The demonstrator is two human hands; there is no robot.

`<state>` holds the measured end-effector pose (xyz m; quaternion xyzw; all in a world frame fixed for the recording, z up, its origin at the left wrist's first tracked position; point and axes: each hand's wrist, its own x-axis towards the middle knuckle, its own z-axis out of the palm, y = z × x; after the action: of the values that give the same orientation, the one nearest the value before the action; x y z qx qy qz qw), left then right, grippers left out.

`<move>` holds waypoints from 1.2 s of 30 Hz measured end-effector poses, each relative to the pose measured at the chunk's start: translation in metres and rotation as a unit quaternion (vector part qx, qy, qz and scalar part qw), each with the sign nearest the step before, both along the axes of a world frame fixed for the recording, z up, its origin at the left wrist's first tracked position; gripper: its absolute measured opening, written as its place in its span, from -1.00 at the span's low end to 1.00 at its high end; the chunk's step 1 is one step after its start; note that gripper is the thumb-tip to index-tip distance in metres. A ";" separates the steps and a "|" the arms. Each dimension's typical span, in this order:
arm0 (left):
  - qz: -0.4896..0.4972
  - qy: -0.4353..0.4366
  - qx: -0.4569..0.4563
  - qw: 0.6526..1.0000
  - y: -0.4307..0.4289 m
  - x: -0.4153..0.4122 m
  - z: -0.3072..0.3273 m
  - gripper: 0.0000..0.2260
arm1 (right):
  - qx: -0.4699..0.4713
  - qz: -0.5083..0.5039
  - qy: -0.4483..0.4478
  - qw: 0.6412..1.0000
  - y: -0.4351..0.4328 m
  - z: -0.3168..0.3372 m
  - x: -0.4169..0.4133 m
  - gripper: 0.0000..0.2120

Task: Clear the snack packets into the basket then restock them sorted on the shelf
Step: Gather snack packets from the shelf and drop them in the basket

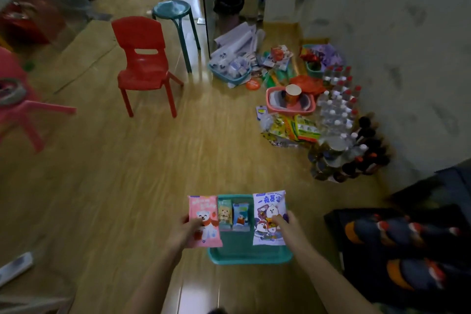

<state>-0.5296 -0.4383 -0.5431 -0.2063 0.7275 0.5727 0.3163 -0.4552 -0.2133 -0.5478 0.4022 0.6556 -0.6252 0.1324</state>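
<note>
A teal basket (248,256) is carried low in front of me over the wooden floor. My left hand (187,233) grips a pink bear packet (204,214) at the basket's left side. My right hand (286,227) grips a white and purple packet (269,208) at its right side. Two small packets stand inside between them, a green one (224,214) and a blue one (240,215). Whether the hands also hold the basket's rim is hidden by the packets.
A red child's chair (144,64) and a teal stool (175,15) stand ahead on the left. Against the right wall lie baskets (290,102), snack packets (290,127), water bottles (339,107) and dark bottles (367,150). A dark patterned cloth (407,245) is at the right.
</note>
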 end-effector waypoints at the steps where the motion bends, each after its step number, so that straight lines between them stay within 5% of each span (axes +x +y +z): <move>1: -0.011 -0.003 -0.009 1.000 0.001 -0.008 -0.031 -0.88 | 0.001 0.002 -0.003 1.000 0.000 -0.030 -0.009 -0.94; 9: -0.053 0.019 -0.042 0.998 0.026 -0.062 -0.292 -0.89 | 0.024 0.025 -0.011 0.999 -0.006 -0.293 -0.051 -0.90; 16: -0.061 0.057 -0.044 0.996 0.045 -0.104 -0.445 -0.90 | 0.064 0.031 0.002 0.997 0.004 -0.452 -0.094 -0.78; 19: -0.064 0.060 -0.050 0.995 0.051 -0.111 -0.480 -0.91 | 0.102 0.055 0.010 0.993 0.002 -0.477 -0.106 -0.89; 29: -0.161 0.134 -0.239 0.948 0.056 -0.117 -0.493 -0.82 | 0.205 0.056 -0.015 0.977 -0.011 -0.485 -0.122 -0.77; 31: -0.176 0.142 -0.267 0.937 0.057 -0.120 -0.499 -0.73 | 0.304 0.146 -0.046 0.940 -0.013 -0.481 -0.124 -0.77; 34: -0.196 0.170 -0.311 0.914 0.060 -0.119 -0.483 -0.67 | 0.441 0.305 -0.125 0.835 -0.007 -0.460 -0.125 -0.41; 36: -0.232 0.173 -0.324 0.901 0.059 -0.118 -0.449 -0.74 | 0.470 0.335 -0.135 0.805 0.002 -0.423 -0.123 -0.35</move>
<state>-0.6476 -0.3791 -0.9925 -0.0200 0.9434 0.2426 0.2254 -0.5782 -0.2112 -0.9712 0.2511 0.9388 -0.0963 0.2154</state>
